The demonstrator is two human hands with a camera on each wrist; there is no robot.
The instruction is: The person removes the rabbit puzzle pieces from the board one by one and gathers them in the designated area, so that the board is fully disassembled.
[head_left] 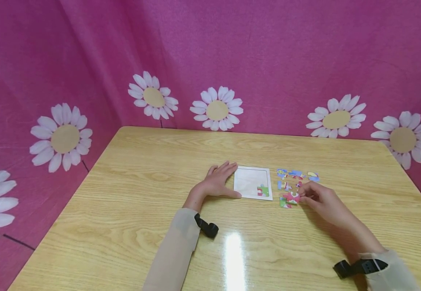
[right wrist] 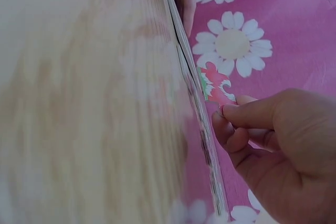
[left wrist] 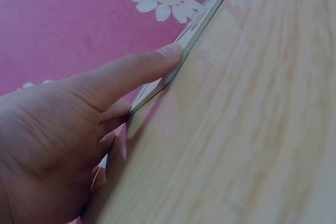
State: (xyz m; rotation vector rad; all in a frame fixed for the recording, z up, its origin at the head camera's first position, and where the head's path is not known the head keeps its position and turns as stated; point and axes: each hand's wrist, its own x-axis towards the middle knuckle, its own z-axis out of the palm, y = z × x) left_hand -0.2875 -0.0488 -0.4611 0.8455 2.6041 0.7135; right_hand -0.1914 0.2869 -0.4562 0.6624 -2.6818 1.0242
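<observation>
A jigsaw piece (head_left: 291, 197), pink and white with a green edge, is pinched between the thumb and fingers of my right hand (head_left: 321, 201). In the right wrist view the piece (right wrist: 214, 83) stands tilted above the tabletop level. My left hand (head_left: 217, 182) rests at the left side of a white square puzzle board (head_left: 246, 180), fingers spread by its far corner. Its thumb presses the near edge, as the left wrist view shows on the board (left wrist: 197, 31). One green and red piece (head_left: 264, 190) lies in the board's near right corner.
Several loose jigsaw pieces (head_left: 297, 173) lie in rough rows right of the board. A green and pink piece (head_left: 285, 203) lies under the held one. Everything sits on a wood-grain table (head_left: 141, 182); a pink curtain (head_left: 268, 60) with daisies hangs behind.
</observation>
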